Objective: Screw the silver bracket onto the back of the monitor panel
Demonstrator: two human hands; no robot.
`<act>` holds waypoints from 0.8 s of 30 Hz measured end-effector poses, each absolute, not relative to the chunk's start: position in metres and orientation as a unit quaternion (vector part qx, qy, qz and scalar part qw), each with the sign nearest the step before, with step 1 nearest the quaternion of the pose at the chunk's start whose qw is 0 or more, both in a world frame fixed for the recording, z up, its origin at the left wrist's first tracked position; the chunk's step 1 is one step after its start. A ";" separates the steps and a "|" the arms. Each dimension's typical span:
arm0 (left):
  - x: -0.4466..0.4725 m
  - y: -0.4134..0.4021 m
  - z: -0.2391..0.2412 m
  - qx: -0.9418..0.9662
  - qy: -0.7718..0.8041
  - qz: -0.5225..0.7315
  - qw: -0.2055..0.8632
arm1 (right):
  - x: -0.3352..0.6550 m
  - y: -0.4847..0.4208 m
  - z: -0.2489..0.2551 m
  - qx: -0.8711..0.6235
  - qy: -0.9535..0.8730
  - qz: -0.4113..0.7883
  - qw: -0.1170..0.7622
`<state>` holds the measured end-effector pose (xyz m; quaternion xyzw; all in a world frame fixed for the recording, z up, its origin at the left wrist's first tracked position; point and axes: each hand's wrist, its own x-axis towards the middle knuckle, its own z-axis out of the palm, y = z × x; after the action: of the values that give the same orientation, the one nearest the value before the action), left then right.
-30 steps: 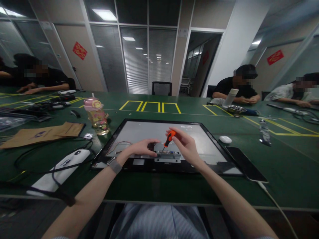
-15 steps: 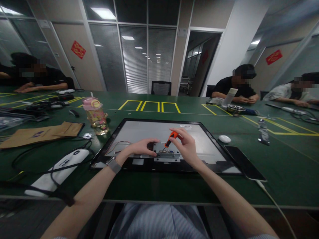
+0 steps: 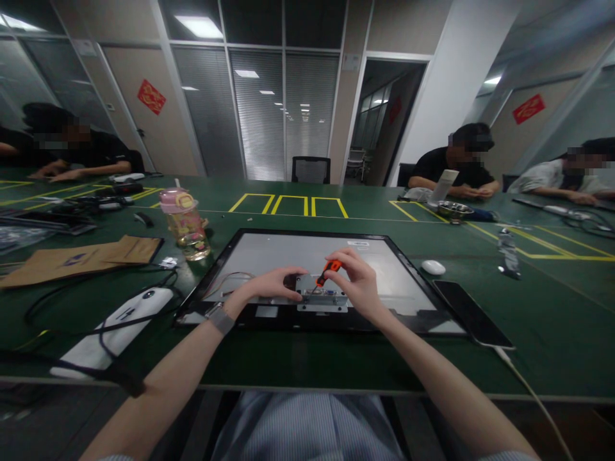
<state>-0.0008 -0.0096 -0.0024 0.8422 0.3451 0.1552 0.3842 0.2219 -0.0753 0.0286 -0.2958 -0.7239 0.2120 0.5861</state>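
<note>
An orange-and-black screwdriver (image 3: 328, 271) is pinched in my right hand (image 3: 359, 282), its shaft slanting down to the left. The tip reaches a silver metal bracket (image 3: 323, 307), which has small parts on it. My left hand (image 3: 275, 283) grips the left side of this bracket, thumb at the near corner and fingers behind. A dark part shows between that thumb and fingers. Beneath both hands lies a flat display panel (image 3: 269, 251) with a pale back and black frame. Thin wires (image 3: 218, 282) run over its left part.
To the left are a drink bottle (image 3: 187, 227), brown paper bag (image 3: 81, 259) and white device (image 3: 115, 330) with black cables. On the right lie a white case (image 3: 433, 267) and a phone (image 3: 473, 314) with a cable. Other people sit across the green table (image 3: 298, 358).
The screwdriver's handle has turned slightly in my right hand and dipped a little, with the fingers shifting around it. My left hand and the panel stay in place.
</note>
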 end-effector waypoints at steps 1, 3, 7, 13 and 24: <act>-0.001 -0.010 -0.002 0.843 0.343 0.156 0.383 | 0.222 -0.076 0.029 -0.294 -0.723 0.212 0.588; -0.001 -0.010 -0.002 0.845 0.336 0.158 0.386 | 0.221 -0.078 0.032 -0.293 -0.720 0.222 0.589; -0.001 -0.006 -0.008 0.840 0.329 0.165 0.398 | 0.221 -0.082 0.038 -0.289 -0.724 0.280 0.561; -0.002 -0.003 -0.012 0.833 0.336 0.161 0.408 | 0.221 -0.080 0.039 -0.253 -0.712 0.354 0.550; -0.001 -0.006 -0.008 0.844 0.345 0.153 0.382 | 0.224 -0.078 0.040 -0.257 -0.723 0.356 0.533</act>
<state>-0.0012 -0.0060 -0.0078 0.8436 0.3447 0.1535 0.3820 0.2240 -0.0784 0.0397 -0.2566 -0.7234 0.3563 0.5328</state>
